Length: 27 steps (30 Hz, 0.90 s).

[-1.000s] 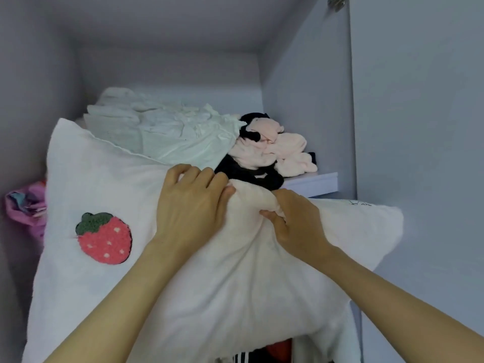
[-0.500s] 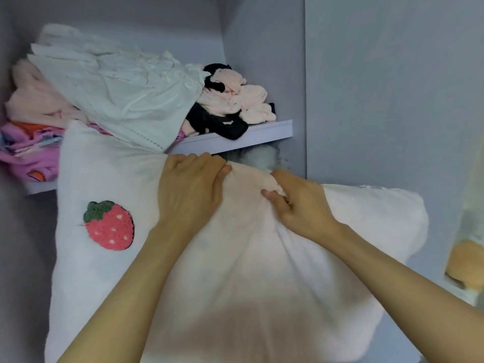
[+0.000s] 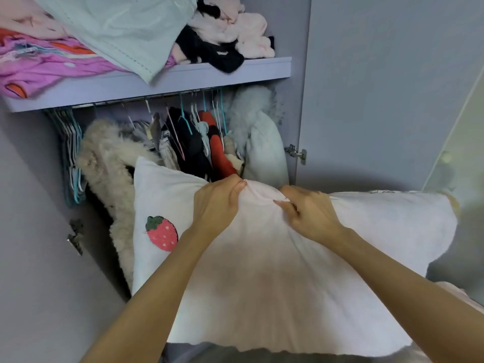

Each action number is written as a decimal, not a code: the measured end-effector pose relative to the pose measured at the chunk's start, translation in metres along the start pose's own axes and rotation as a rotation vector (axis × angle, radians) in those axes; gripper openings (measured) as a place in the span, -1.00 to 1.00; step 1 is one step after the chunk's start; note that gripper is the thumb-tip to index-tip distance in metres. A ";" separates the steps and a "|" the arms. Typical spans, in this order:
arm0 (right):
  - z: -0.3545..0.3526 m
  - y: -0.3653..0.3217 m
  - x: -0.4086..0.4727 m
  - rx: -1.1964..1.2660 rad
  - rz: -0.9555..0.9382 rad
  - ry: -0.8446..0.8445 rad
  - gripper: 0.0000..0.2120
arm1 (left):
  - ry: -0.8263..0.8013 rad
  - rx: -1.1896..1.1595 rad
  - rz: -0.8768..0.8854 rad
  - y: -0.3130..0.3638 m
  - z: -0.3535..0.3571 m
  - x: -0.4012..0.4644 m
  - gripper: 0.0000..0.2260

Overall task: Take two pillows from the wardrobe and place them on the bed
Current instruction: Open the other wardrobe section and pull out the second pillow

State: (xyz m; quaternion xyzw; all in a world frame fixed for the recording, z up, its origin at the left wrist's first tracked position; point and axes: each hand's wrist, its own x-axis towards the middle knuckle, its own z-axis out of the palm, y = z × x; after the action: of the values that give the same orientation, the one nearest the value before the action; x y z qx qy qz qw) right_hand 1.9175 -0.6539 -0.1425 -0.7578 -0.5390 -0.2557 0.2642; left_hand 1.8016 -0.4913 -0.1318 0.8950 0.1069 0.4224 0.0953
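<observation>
A large white pillow (image 3: 275, 271) with a red strawberry patch (image 3: 161, 233) on its left side hangs in front of the open wardrobe. My left hand (image 3: 217, 203) and my right hand (image 3: 309, 213) both pinch its top edge near the middle, close together. The pillow is below the wardrobe shelf (image 3: 146, 85) and in front of the hanging clothes (image 3: 199, 142). I cannot tell whether a second pillow lies behind it. The bed is not in view.
Folded clothes are piled on the shelf: pink fabric (image 3: 44, 66), a pale sheet (image 3: 123, 30), pink and black items (image 3: 227, 35). A fluffy cream coat (image 3: 110, 169) hangs at left. The right wardrobe door (image 3: 379, 87) stands open; the left door (image 3: 34, 231) too.
The pillow has come down from the shelf level to below it, held by both hands. The view has dropped, so the hanging clothes now show under the shelf.
</observation>
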 end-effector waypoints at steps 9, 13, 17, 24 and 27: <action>-0.009 0.020 -0.052 -0.055 0.235 -0.186 -0.70 | -0.311 -0.359 -0.162 0.022 0.070 -0.014 -0.71; -0.037 0.030 -0.107 -0.195 0.515 -0.269 -0.80 | -0.558 -0.542 -0.125 0.065 0.122 -0.023 -0.74; -0.082 0.032 -0.173 -0.314 0.864 -0.310 -0.76 | -0.826 -0.733 0.031 0.144 0.174 -0.035 -0.73; -0.174 0.007 -0.295 -0.651 1.508 -0.342 -0.70 | -1.253 -0.938 0.374 0.319 0.207 -0.108 -0.81; -0.190 0.006 -0.322 -0.736 1.647 -0.359 -0.70 | -1.289 -0.948 0.479 0.351 0.208 -0.127 -0.78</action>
State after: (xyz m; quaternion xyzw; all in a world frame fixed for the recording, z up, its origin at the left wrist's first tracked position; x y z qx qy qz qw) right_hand 1.8105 -1.0037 -0.2209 -0.9670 0.2534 -0.0209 0.0175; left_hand 1.9227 -0.8790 -0.2636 0.8249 -0.3508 -0.1636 0.4120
